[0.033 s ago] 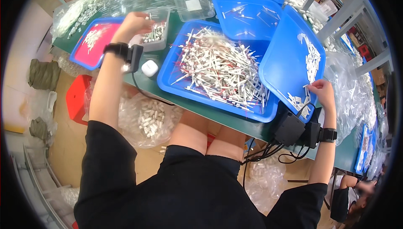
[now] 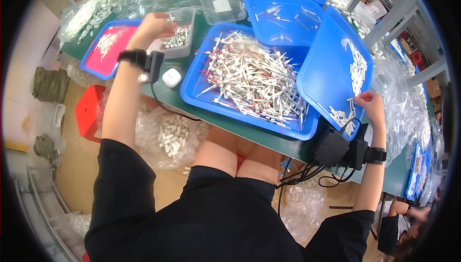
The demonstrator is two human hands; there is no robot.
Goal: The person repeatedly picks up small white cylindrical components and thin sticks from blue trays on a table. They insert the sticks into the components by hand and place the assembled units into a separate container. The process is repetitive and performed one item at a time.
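Observation:
My left hand (image 2: 156,26) is over the clear plastic box (image 2: 191,29) of small white pieces (image 2: 178,37). Its fingers are bent together, and whatever lies between them is hidden. At the right, my right hand (image 2: 372,107) pinches a small white tube at the edge of a tilted blue tray (image 2: 324,72). More short white tubes (image 2: 357,70) lie in that tray, in a strip along its right side. Between my hands, a deep blue tray (image 2: 206,101) holds a heap of thin white sticks (image 2: 254,77), some with red parts.
Left of the box stands a blue tray with a pink base (image 2: 115,53) and small white pieces. A white rounded case (image 2: 171,77) lies by the table's front edge. Black boxes with cables (image 2: 331,146) are near my right wrist. A metal frame (image 2: 391,22) rises at right.

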